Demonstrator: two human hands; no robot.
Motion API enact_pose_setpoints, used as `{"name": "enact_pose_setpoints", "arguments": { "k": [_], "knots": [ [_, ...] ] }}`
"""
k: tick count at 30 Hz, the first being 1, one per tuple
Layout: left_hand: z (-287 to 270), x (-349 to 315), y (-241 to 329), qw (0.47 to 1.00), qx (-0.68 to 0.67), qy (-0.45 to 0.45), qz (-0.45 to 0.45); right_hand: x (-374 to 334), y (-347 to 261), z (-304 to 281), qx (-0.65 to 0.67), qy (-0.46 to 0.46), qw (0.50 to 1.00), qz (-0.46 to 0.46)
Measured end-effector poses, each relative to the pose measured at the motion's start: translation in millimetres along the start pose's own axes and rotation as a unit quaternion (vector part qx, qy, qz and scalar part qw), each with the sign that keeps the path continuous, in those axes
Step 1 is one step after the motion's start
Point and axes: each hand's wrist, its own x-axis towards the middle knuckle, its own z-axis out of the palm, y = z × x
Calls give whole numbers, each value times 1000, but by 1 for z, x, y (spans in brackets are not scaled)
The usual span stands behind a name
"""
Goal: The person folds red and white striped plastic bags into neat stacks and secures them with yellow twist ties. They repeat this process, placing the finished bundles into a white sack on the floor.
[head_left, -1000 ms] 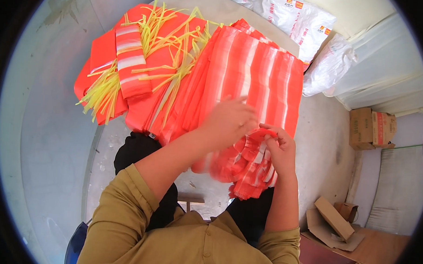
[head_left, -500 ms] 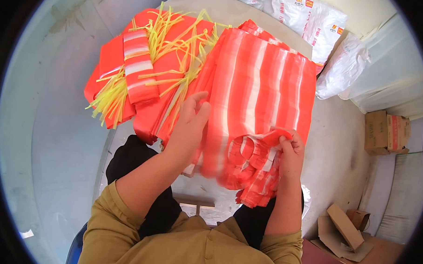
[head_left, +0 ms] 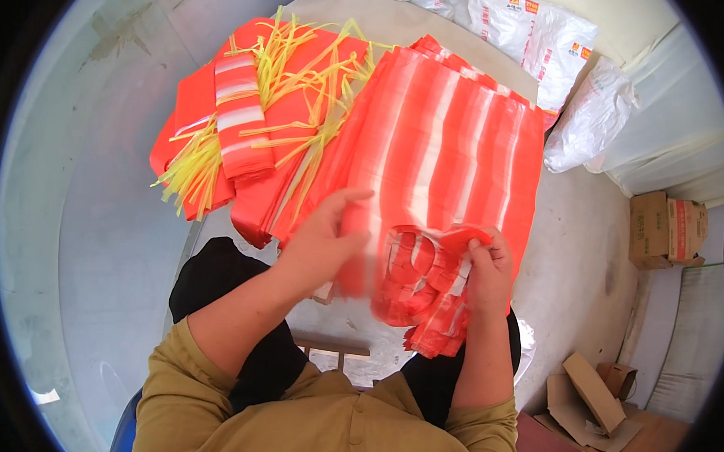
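A thick stack of red-and-white striped plastic bags (head_left: 449,141) lies in front of me, its near end hanging over my lap. Pinched between the thumb and fingers of my right hand (head_left: 490,270) is a red edge of the top bag. Below that edge, a crumpled bunch of striped plastic (head_left: 416,272) shows gathered layers. My left hand (head_left: 326,237) is at the stack's left side, fingers apart and thumb toward the plastic, gripping nothing. The near left corner there is smeared by motion, so whether the hand touches it is unclear.
Left of the stack lie folded red bundles (head_left: 195,101) with a rolled striped bundle (head_left: 242,114) and loose yellow ties (head_left: 284,64). White sacks (head_left: 536,41) stand at the far right. Cardboard boxes (head_left: 657,228) and flattened cardboard (head_left: 583,405) are at the right.
My left hand has come down toward me along the stack's left side. My right hand keeps its pinch and has shifted slightly left.
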Motion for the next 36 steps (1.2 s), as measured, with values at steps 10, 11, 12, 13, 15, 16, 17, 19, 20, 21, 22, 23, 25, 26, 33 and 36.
{"name": "enact_pose_setpoints", "arguments": {
  "k": [10,11,12,13,15,16,17,19,20,21,22,23,25,26,33,36],
  "knots": [
    [-27,-21,17,997,26,-73,-30,0,-2,7,-383,-194,868,-248],
    [-26,-25,25,994,40,-91,-53,-2,-2,8,-395,-193,862,-252],
    [-24,-28,29,990,55,-108,-75,-3,-2,9,-406,-192,856,-256],
    [-23,-28,30,988,88,-113,-63,-3,-3,9,-409,-191,855,-254],
    [-19,-29,29,980,154,-121,-39,-3,-3,10,-415,-191,853,-250],
    [-20,-29,27,977,171,-125,-34,-3,-3,10,-416,-193,853,-250],
    [-22,-29,22,973,188,-128,-29,-3,-4,10,-416,-196,852,-249],
    [-23,-28,21,977,161,-135,-33,-3,-4,9,-418,-197,851,-250],
    [-23,-28,24,983,116,-138,-43,-3,-3,8,-420,-194,850,-252],
    [-23,-27,26,986,72,-141,-52,-3,-3,7,-422,-192,849,-254],
    [-23,-26,27,988,65,-129,-49,-3,-3,8,-425,-195,846,-256],
    [-22,-24,27,990,58,-117,-45,-2,-3,7,-427,-199,844,-258],
    [-19,-18,26,993,59,-95,-38,-3,-4,7,-439,-205,832,-271],
    [-16,-13,22,993,65,-86,-35,-4,-5,7,-448,-209,822,-283],
    [24,22,31,944,325,-31,44,-12,-9,6,-513,-233,755,-335],
    [33,36,27,938,337,-67,53,-14,-6,2,-515,-230,751,-342]
  ]
}}
